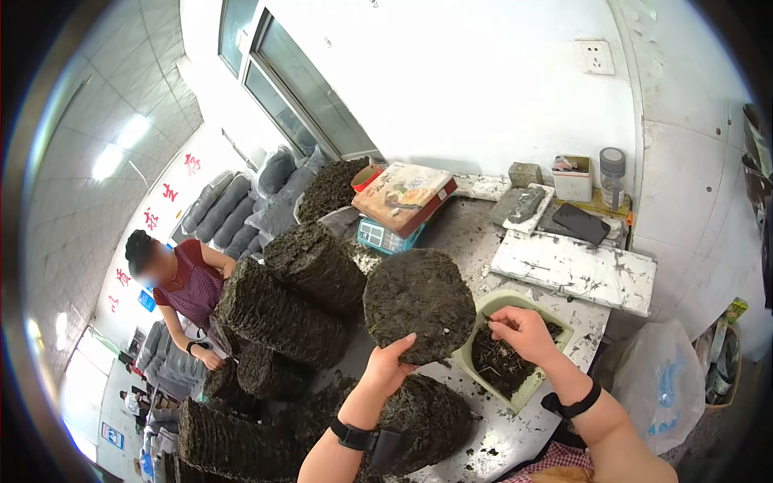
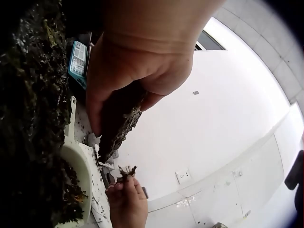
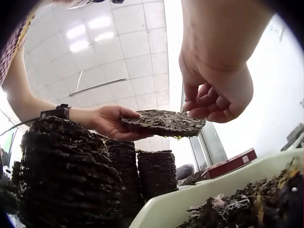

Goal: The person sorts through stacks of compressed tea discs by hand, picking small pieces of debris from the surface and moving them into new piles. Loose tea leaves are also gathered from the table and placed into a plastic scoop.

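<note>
A round, dark, flat seaweed-like cake (image 1: 419, 306) is gripped at its lower edge by my left hand (image 1: 388, 372), thumb on its upper face. In the right wrist view the cake (image 3: 164, 123) lies nearly level, with the left hand (image 3: 114, 122) under its edge. My right hand (image 1: 523, 334) is above the pale green tub (image 1: 555, 315), just right of the cake. In the left wrist view, the fingertips of the right hand (image 2: 128, 204) pinch a small dark scrap (image 2: 126, 172). Dark loose bits (image 1: 499, 362) lie in the tub.
Tall stacks of dark cakes (image 1: 278, 318) stand left of the held cake. Behind are a teal scale (image 1: 388, 237) with a box (image 1: 404, 193) on it, a phone (image 1: 581, 224) and a bottle (image 1: 612, 177). Another person (image 1: 189, 282) stands at far left; a plastic bag (image 1: 656, 386) is at right.
</note>
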